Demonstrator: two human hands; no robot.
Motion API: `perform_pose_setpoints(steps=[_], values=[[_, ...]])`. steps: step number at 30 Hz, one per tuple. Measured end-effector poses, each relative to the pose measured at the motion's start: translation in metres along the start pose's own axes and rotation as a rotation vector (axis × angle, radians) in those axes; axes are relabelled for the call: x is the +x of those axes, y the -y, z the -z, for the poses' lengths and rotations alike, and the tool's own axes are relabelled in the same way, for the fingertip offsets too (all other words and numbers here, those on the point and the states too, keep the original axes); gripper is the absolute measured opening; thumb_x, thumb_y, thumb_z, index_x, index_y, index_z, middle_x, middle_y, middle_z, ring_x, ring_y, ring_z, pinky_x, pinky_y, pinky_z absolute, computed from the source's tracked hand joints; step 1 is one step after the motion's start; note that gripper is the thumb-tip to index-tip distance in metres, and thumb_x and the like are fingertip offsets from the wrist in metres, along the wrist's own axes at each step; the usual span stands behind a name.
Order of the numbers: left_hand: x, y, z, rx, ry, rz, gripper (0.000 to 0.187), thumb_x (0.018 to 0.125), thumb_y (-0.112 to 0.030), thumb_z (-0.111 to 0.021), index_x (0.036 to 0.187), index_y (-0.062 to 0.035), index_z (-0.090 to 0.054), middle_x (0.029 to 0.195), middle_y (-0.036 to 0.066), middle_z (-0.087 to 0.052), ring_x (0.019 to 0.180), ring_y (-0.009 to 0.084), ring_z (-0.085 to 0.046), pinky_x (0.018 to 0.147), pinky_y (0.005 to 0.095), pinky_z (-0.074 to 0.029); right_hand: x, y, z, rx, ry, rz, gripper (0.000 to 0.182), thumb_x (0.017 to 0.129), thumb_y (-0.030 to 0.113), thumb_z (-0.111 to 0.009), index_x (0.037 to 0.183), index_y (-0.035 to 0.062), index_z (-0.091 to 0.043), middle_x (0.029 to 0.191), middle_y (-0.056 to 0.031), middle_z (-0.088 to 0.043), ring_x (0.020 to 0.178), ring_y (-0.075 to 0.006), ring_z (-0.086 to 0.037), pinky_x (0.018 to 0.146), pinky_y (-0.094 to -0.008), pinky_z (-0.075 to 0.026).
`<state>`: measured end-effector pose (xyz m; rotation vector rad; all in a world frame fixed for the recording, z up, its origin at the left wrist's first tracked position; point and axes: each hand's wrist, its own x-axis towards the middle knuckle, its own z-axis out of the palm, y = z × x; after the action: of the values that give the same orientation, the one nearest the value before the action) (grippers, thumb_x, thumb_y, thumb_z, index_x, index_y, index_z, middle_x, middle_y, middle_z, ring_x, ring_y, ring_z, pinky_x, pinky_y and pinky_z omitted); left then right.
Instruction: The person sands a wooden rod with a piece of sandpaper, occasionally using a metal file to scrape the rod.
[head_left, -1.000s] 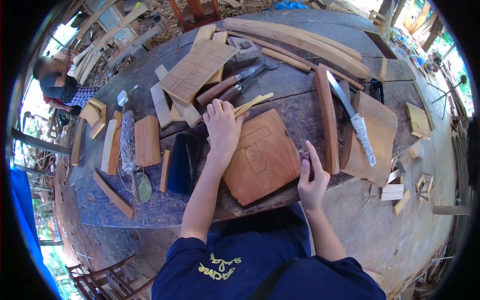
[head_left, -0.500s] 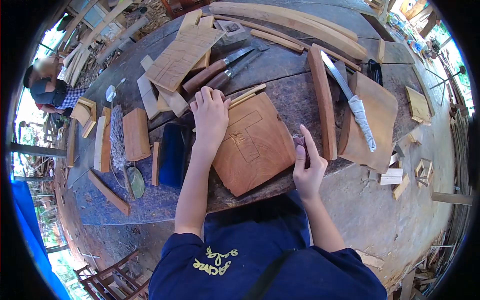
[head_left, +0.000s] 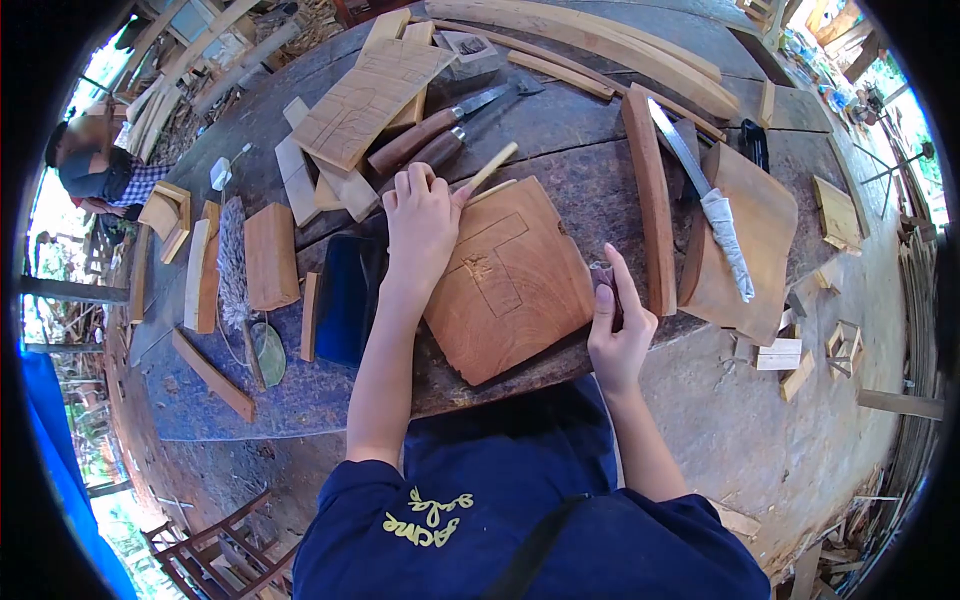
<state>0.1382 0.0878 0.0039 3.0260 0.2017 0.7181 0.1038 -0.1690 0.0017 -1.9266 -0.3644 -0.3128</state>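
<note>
A square wooden board lies on the table in front of me, with a T-like outline drawn on it and a small roughly carved patch inside the outline. At the board's upper left corner, my left hand is closed with its fingers on a thin pale wooden rod, whose far end points up and away. A second thin rod lies along the board's far edge. By the right edge, my right hand grips a small dark reddish-brown piece, mostly hidden by the fingers; its forefinger points upward.
Two wooden-handled knives lie beyond my left hand, near a carved panel. On the right are a long wooden bar, a saw with a wrapped handle and a curved block. A person is at far left.
My left hand has taken hold of one thin rod and tilted it up, away from the other rod beside the board. My right hand keeps its grip in nearly the same place.
</note>
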Motion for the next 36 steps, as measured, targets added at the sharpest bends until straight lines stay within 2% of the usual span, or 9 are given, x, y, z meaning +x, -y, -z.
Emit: perform_pose_setpoints(steps=[5, 8, 10, 13, 14, 15, 20, 22, 36], values=[[-0.032, -0.034, 0.051, -0.533, 0.002, 0.326, 0.035, 0.108, -0.029, -0.046, 0.091, 0.0003, -0.056, 0.059, 0.018, -0.049, 0.049, 0.0294, -0.050, 0.049, 0.0379, -0.037, 0.002, 0.003, 0.006, 0.042, 0.034, -0.056, 0.039, 0.099, 0.004, -0.056, 0.138, 0.0014, -0.057, 0.108, -0.0217, -0.073, 0.105, -0.0252, -0.072, 0.088, -0.0331, -0.054], [-0.087, -0.066, 0.088, -0.857, 0.338, 0.532, 0.026, 0.105, -0.023, -0.054, 0.095, -0.0007, -0.063, 0.064, 0.004, -0.049, 0.061, 0.0087, -0.048, 0.054, 0.0306, -0.036, 0.002, 0.003, 0.007, 0.059, 0.060, -0.121, 0.040, 0.100, 0.004, -0.056, 0.139, 0.0008, -0.056, 0.111, -0.0214, -0.073, 0.108, -0.0235, -0.071, 0.092, -0.0336, -0.053], [-0.123, -0.079, 0.090, -1.066, 0.387, 0.631, 0.028, 0.101, -0.024, -0.061, 0.111, 0.0018, -0.065, 0.072, 0.013, -0.060, 0.066, 0.0189, -0.058, 0.064, 0.0326, -0.047, 0.002, 0.008, 0.009, 0.135, 0.136, -0.195, 0.040, 0.100, 0.004, -0.056, 0.140, 0.0003, -0.055, 0.113, -0.0207, -0.072, 0.109, -0.0230, -0.070, 0.094, -0.0335, -0.052], [-0.146, -0.085, 0.108, -1.093, 0.403, 0.712, 0.029, 0.100, -0.018, -0.062, 0.118, 0.0048, -0.064, 0.088, 0.004, -0.064, 0.080, 0.0074, -0.056, 0.072, 0.0237, -0.046, 0.008, 0.015, 0.007, 0.114, 0.221, -0.069, 0.038, 0.101, 0.007, -0.055, 0.139, -0.0010, -0.056, 0.113, -0.0155, -0.072, 0.096, -0.0149, -0.065, 0.082, -0.0269, -0.050], [-0.151, -0.082, 0.107, -1.078, 0.373, 0.627, 0.031, 0.099, -0.016, -0.062, 0.122, 0.0050, -0.063, 0.092, 0.008, -0.067, 0.084, 0.0099, -0.060, 0.076, 0.0255, -0.048, 0.009, 0.018, 0.007, 0.129, 0.266, -0.052, 0.038, 0.103, 0.009, -0.055, 0.139, -0.0011, -0.056, 0.112, -0.0110, -0.071, 0.083, -0.0065, -0.060, 0.070, -0.0210, -0.049], [-0.153, -0.081, 0.106, -1.060, 0.337, 0.537, 0.033, 0.099, -0.014, -0.062, 0.126, 0.0052, -0.062, 0.096, 0.011, -0.069, 0.087, 0.0125, -0.063, 0.079, 0.0273, -0.050, 0.012, 0.027, 0.008, 0.171, 0.301, -0.188, 0.036, 0.101, 0.006, -0.056, 0.135, -0.0037, -0.056, 0.113, -0.0198, -0.073, 0.111, -0.0237, -0.070, 0.095, -0.0322, -0.052], [-0.153, -0.075, 0.102, -0.872, 0.294, 0.477, 0.029, 0.098, -0.008, -0.060, 0.124, 0.0033, -0.065, 0.100, 0.021, -0.071, 0.088, 0.0265, -0.071, 0.080, 0.0320, -0.053, 0.029, 0.028, -0.001, 0.112, 0.328, -0.161, 0.031, 0.099, 0.007, -0.057, 0.128, -0.0022, -0.061, 0.112, -0.0191, -0.073, 0.107, -0.0291, -0.071, 0.091, -0.0349, -0.054], [-0.158, -0.076, 0.087, -0.746, 0.073, 0.346, 0.028, 0.095, -0.007, -0.062, 0.122, 0.0007, -0.066, 0.074, 0.016, -0.059, 0.064, 0.0306, -0.060, 0.062, 0.0390, -0.048, 0.032, 0.035, -0.008, 0.106, 0.365, -0.008, 0.032, 0.097, 0.012, -0.059, 0.129, 0.0053, -0.063, 0.107, -0.0160, -0.074, 0.099, -0.0334, -0.072, 0.085, -0.0383, -0.056], [-0.173, -0.077, 0.057, -0.533, -0.196, 0.138, 0.037, 0.080, -0.001, -0.075, 0.117, -0.0009, -0.072, 0.063, 0.007, -0.053, 0.053, 0.0206, -0.051, 0.052, 0.0325, -0.044, 0.034, 0.027, -0.026, -0.398, 0.508, 0.108, 0.035, 0.096, 0.016, -0.059, 0.130, 0.0155, -0.065, 0.095, -0.0119, -0.075, 0.084, -0.0349, -0.071, 0.075, -0.0429, -0.057]])
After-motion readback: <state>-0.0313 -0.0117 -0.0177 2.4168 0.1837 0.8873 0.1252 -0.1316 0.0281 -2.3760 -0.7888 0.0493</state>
